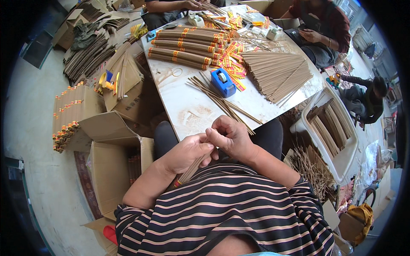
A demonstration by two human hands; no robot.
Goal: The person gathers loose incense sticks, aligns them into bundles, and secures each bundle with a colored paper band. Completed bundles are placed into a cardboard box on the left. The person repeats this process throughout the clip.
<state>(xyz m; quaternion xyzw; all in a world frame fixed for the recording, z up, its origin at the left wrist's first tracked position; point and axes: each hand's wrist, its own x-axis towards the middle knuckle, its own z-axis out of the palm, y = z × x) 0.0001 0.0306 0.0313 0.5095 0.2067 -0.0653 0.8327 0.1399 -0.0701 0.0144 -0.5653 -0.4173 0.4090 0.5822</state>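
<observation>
Left hand closed around a small bundle of thin brown sticks, fingers wrapped tight, bundle slanting down toward the striped shirt, its lower end banded in red and yellow. Right hand just beside, touching the left, fingertips pinched together at the bundle's upper end (exactly what sits between them too small to tell). Both hands held low over the lap, at the near edge of the counter.

On the counter just beyond the hands: a loose fan of sticks, a blue tape dispenser beside it, a large spread pile of sticks to the right, scattered yellow and red labels between. Farther back, finished banded bundles in a row. Open cardboard box on the floor at the left. White tub of sticks at the right. Other people seated at the far side and the right.
</observation>
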